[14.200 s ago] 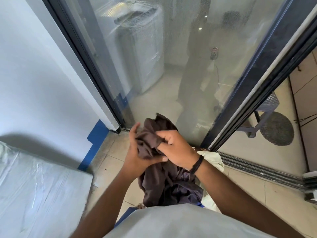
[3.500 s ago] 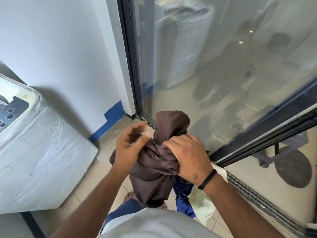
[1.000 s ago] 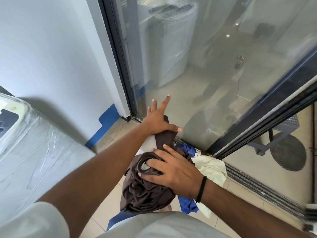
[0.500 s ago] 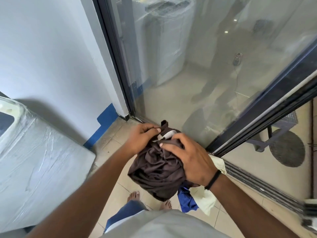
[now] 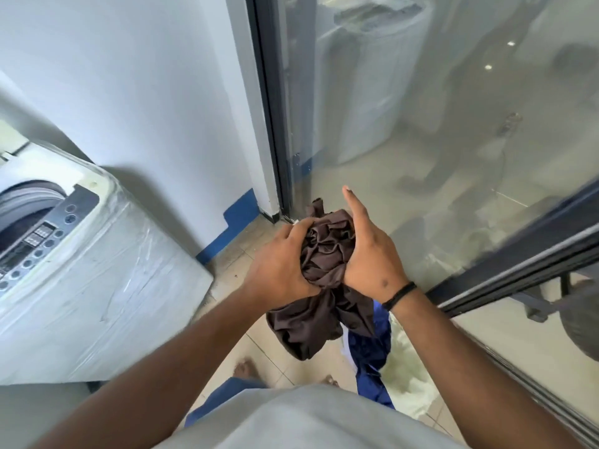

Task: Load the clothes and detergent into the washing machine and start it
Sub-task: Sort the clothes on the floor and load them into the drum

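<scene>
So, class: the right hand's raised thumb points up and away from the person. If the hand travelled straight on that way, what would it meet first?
Probably the glass door just beyond the right hand, though depth is unclear. It grips the brown garment.

A dark brown garment (image 5: 324, 264) is bunched into a crumpled wad in mid-air, its loose end hanging down. Blue (image 5: 369, 351) and pale cream clothes (image 5: 406, 380) hang below it. The top-loading washer (image 5: 97, 273), wrapped in clear plastic, stands left against the wall, its control panel (image 5: 35, 238) beside the drum opening.
</scene>
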`<state>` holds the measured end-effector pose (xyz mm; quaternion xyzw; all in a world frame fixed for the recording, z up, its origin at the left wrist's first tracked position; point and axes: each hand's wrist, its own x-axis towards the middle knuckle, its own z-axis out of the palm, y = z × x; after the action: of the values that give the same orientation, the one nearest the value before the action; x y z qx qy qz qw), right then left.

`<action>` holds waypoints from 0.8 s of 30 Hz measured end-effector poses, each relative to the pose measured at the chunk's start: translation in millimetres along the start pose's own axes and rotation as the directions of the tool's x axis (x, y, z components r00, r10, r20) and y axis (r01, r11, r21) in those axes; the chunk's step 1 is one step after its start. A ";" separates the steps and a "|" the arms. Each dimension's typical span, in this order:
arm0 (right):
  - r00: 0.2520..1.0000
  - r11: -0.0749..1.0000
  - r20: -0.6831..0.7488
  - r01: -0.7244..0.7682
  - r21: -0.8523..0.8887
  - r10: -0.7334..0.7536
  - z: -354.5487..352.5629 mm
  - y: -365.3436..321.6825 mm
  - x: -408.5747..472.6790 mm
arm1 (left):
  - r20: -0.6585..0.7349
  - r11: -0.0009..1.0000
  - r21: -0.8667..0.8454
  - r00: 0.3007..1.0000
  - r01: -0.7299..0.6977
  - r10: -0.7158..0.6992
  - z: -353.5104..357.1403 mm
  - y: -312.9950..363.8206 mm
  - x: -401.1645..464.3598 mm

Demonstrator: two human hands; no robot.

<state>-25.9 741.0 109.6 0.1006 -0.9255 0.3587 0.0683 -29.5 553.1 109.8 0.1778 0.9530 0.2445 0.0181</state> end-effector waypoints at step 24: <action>0.919 0.862 0.165 0.259 0.436 -0.359 211.9 -249.1 177.6 | -0.723 0.930 -0.290 0.585 0.225 -0.367 -202.1 -283.3 -110.3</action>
<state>-151.2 393.0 151.4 0.3033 -0.8037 0.5118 -0.0096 -44.3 190.4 147.9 -0.1067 0.8615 0.3691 -0.3320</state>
